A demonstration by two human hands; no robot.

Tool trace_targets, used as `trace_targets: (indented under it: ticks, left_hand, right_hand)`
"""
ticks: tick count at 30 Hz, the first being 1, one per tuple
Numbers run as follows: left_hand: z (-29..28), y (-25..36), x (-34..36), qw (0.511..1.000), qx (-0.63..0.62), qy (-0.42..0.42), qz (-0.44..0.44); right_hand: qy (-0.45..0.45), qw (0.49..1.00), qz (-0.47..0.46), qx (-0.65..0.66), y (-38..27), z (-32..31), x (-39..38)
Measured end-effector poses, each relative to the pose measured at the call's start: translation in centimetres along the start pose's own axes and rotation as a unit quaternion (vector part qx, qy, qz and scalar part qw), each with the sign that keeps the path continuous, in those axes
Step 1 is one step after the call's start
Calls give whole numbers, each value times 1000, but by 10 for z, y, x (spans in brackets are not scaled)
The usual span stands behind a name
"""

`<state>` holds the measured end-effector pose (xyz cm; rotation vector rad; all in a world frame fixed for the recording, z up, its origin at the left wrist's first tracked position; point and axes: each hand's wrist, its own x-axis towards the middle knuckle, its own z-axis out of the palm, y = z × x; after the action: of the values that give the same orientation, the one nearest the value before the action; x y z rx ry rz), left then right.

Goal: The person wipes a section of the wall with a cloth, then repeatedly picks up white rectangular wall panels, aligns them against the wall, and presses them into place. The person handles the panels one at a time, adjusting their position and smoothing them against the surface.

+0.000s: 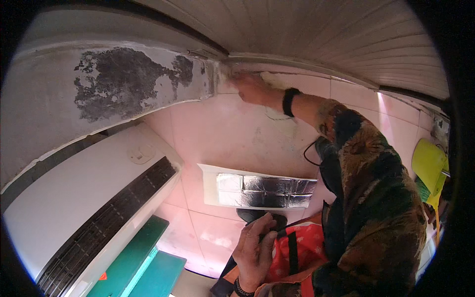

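My right arm, in a camouflage sleeve with a black wristband, stretches far ahead. My right hand (pixel 250 88) is at the corner beside the end of a grey wall section (pixel 143 74) with a large dark peeled patch. Motion smears its fingers, so what it holds or touches does not show. My left hand (pixel 255 252) is low in front of my body, its fingers curled toward the thumb. A dark shape shows at the fingertips, and I cannot make out what they grip. Just beyond it lies a white panel with a silver foil face (pixel 267 190).
A white air conditioner unit (pixel 99 193) with a dark louvre stands at left, by green steps or boards (pixel 153 262). Pink tiles (pixel 213 133) lie ahead. A slatted panel (pixel 341 34) spans the top. Yellow-green plastic (pixel 428 163) is at right, red patterned fabric (pixel 302 247) near my body.
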<state>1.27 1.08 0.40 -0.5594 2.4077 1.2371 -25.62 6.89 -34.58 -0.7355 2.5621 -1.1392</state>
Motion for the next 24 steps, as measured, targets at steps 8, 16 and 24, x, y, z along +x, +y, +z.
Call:
trace_targets:
  ticks: [8,16,24]
  left_hand:
    - [0,-5,9,1000,-26,-15,5]
    - [-6,-5,15,998,-65,-16,-8]
    - [-5,-3,18,999,-27,-16,0]
  right_hand:
    - [-75,990,123,-2,-15,-18,60]
    - [-97,971,143,-167,-23,3,73]
    - [-109,993,-6,-47,-21,37,31]
